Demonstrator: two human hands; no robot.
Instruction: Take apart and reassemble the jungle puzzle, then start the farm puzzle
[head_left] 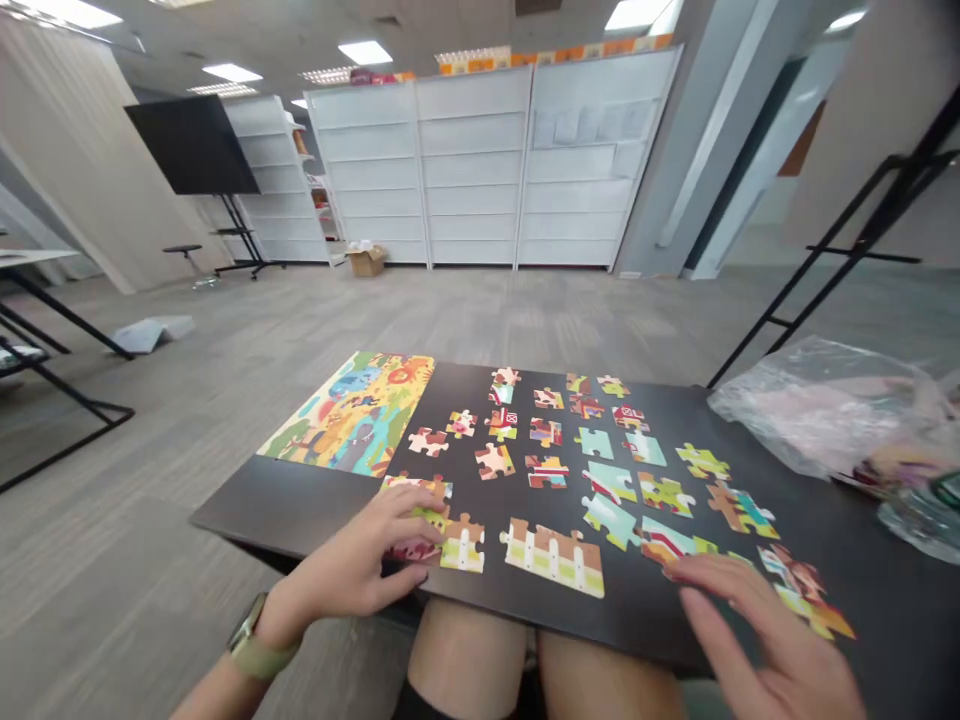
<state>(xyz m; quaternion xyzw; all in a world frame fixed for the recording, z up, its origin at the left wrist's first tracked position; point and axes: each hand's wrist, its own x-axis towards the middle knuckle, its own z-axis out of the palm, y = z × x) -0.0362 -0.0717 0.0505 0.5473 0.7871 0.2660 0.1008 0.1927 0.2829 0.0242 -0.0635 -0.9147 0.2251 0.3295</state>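
My left hand (352,555) lies curved over a small cluster of jigsaw pieces (417,520) at the near edge of the black table (277,495). Whether it grips them I cannot tell. Beside it are a green-and-white piece (463,545) and a joined fence section (553,556). My right hand (757,630) hangs open at the lower right, its fingertips close to a striped piece (666,541). Several colourful loose pieces are spread in rough rows across the table. A jungle-animal puzzle picture (349,415) lies at the table's far left.
A crumpled plastic bag (825,405) lies on the table's right side. My knees show below the near edge. Black metal stands rise at both sides, white shelving lines the far wall, and a cardboard box (367,260) sits on the carpet.
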